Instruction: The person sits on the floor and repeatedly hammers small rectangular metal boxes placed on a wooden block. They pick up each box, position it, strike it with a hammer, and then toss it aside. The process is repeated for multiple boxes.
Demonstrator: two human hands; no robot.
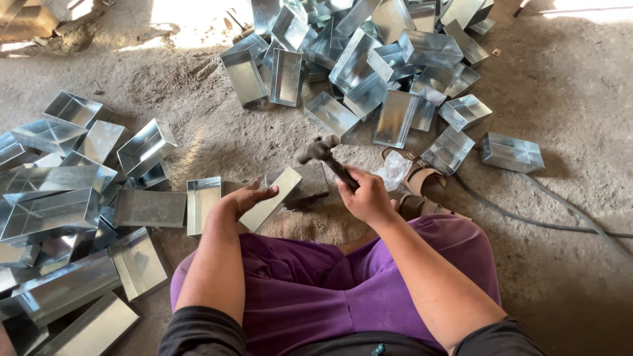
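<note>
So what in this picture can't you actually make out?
- Head view: the underside of the metal tray held by the left hand, which faces away from the camera.
- The hammer handle, wrapped by the right hand.
- The block under the tray, mostly covered.
- The sandals beside the knee, partly hidden by a plastic scrap.
- The tray pile at the top, cut by the frame edge and glare.

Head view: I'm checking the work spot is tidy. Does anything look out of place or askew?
Yes. The shiny sheet-metal trays lie tumbled at all angles on the dirt floor. A crumpled clear plastic wrapper lies loose beside the right hand, and a grey cable trails across the floor.
</note>
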